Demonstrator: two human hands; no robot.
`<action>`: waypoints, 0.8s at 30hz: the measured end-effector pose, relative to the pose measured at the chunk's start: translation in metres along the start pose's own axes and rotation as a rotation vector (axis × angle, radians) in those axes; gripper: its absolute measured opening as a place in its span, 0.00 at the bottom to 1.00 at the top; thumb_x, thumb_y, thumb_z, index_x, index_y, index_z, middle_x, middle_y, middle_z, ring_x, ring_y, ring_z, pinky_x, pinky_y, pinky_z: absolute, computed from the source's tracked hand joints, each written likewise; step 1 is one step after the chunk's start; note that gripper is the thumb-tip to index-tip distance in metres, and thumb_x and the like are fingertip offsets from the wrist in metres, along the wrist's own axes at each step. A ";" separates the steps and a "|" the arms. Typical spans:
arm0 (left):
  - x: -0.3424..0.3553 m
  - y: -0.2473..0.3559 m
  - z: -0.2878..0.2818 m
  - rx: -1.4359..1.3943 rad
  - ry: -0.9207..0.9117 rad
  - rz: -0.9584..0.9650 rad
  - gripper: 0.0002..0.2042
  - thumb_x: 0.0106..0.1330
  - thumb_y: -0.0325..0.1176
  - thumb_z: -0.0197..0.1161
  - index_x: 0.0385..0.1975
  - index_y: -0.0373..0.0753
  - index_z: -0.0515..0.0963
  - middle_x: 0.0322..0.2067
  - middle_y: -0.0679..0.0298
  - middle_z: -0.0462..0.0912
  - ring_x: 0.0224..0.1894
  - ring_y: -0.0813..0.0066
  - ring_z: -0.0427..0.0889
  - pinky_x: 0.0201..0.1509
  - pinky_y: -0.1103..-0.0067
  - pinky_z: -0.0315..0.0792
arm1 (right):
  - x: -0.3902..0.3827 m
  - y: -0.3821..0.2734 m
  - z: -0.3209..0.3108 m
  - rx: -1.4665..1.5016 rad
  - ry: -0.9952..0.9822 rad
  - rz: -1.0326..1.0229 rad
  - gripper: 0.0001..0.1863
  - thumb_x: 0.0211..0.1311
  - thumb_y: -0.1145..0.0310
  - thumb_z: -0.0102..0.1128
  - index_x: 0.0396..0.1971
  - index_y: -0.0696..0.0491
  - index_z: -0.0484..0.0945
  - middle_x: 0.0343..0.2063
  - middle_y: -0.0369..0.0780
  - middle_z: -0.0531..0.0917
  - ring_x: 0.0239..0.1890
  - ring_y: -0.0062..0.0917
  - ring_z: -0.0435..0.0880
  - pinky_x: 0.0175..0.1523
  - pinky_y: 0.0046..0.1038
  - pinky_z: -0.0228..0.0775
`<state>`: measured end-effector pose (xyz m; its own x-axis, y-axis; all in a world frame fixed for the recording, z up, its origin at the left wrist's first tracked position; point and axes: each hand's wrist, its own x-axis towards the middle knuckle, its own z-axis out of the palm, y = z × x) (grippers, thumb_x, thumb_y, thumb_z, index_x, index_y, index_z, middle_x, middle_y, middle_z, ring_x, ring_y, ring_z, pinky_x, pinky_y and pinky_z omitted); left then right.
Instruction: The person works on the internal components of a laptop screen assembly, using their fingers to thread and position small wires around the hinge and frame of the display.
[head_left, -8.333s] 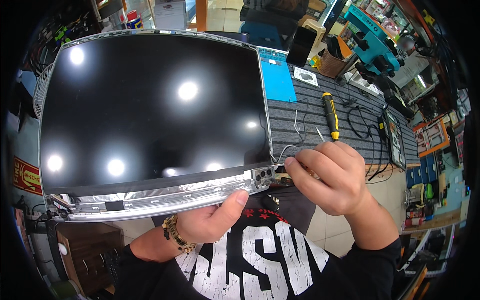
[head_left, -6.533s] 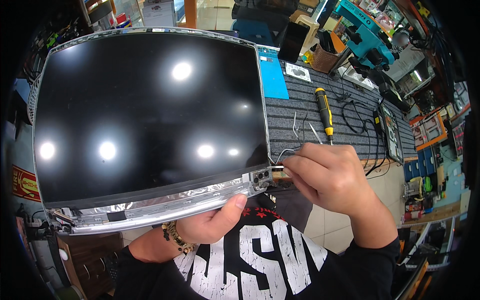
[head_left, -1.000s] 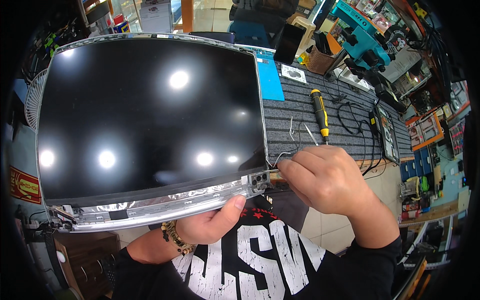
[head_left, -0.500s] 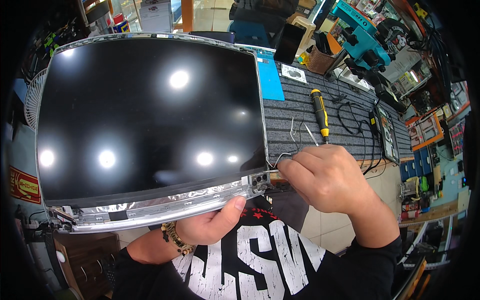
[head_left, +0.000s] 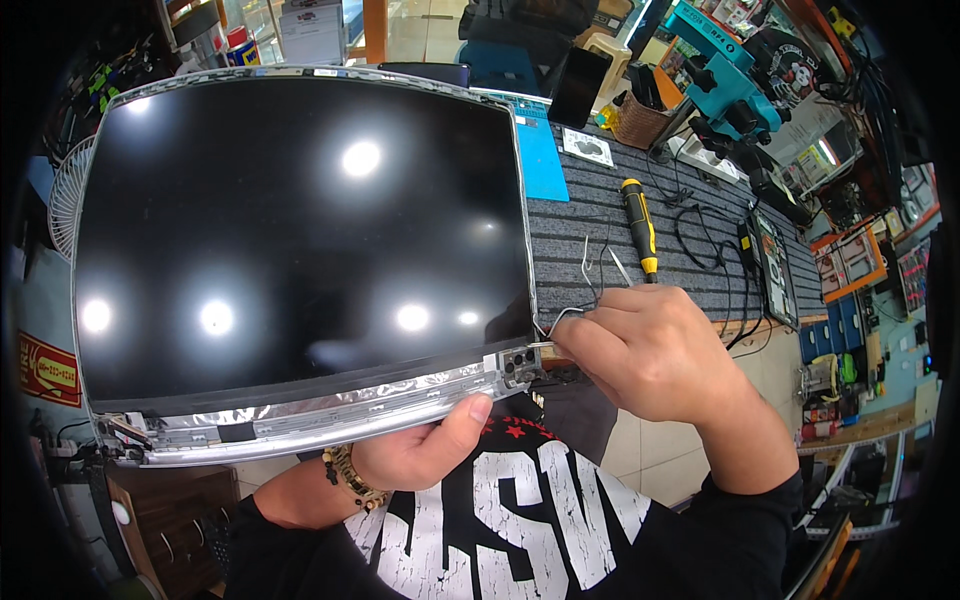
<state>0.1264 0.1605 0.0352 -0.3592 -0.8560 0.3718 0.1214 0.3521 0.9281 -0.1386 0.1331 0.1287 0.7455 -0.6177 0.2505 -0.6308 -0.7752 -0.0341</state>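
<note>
A laptop screen lid (head_left: pixel 300 230), its black panel facing me and its bezel off, is held up at a tilt. My left hand (head_left: pixel 425 450) grips its lower edge, thumb over the front and fingers hidden behind. Beside the lower right corner, my right hand (head_left: pixel 650 350) is closed on a thin metal-looking tool (head_left: pixel 543 344), whose tip reaches the hinge (head_left: pixel 520 366). Most of that tool is hidden by the fingers. Thin black and white wires (head_left: pixel 586 262) run from the corner, passing by my right fingers.
On the ribbed grey mat (head_left: pixel 590 220) lie a yellow-black screwdriver (head_left: pixel 640 228), black cables (head_left: pixel 700 235) and a pale pointed strip (head_left: pixel 620 266). An opened electronic device (head_left: pixel 772 262) sits at the right edge. Behind are a blue mat (head_left: pixel 541 165), a basket (head_left: pixel 638 122) and a teal clamp stand (head_left: pixel 735 100).
My right hand has shifted very slightly left and up near the hinge corner. The screen lid and my left hand are almost unchanged.
</note>
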 end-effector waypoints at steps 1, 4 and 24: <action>-0.001 0.001 -0.001 0.003 0.001 -0.005 0.08 0.76 0.28 0.65 0.48 0.32 0.85 0.34 0.67 0.87 0.35 0.79 0.82 0.41 0.79 0.77 | 0.000 0.000 0.001 0.001 0.002 -0.003 0.08 0.57 0.67 0.69 0.31 0.53 0.79 0.18 0.36 0.76 0.25 0.32 0.82 0.28 0.36 0.74; -0.001 -0.002 -0.001 0.014 -0.018 -0.026 0.08 0.76 0.28 0.65 0.48 0.32 0.85 0.34 0.67 0.87 0.34 0.79 0.82 0.40 0.79 0.77 | -0.002 -0.001 0.004 0.027 0.004 0.036 0.09 0.57 0.67 0.70 0.30 0.53 0.78 0.18 0.36 0.76 0.25 0.32 0.82 0.28 0.36 0.74; 0.002 0.000 -0.003 0.031 -0.033 -0.001 0.06 0.77 0.29 0.63 0.41 0.34 0.84 0.29 0.68 0.83 0.30 0.78 0.79 0.35 0.78 0.74 | -0.003 0.002 0.006 0.105 0.095 0.015 0.11 0.49 0.72 0.71 0.32 0.51 0.79 0.23 0.35 0.79 0.26 0.31 0.84 0.29 0.36 0.76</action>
<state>0.1286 0.1580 0.0358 -0.3899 -0.8434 0.3697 0.0928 0.3635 0.9270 -0.1406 0.1330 0.1222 0.7092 -0.6182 0.3390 -0.6122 -0.7784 -0.1389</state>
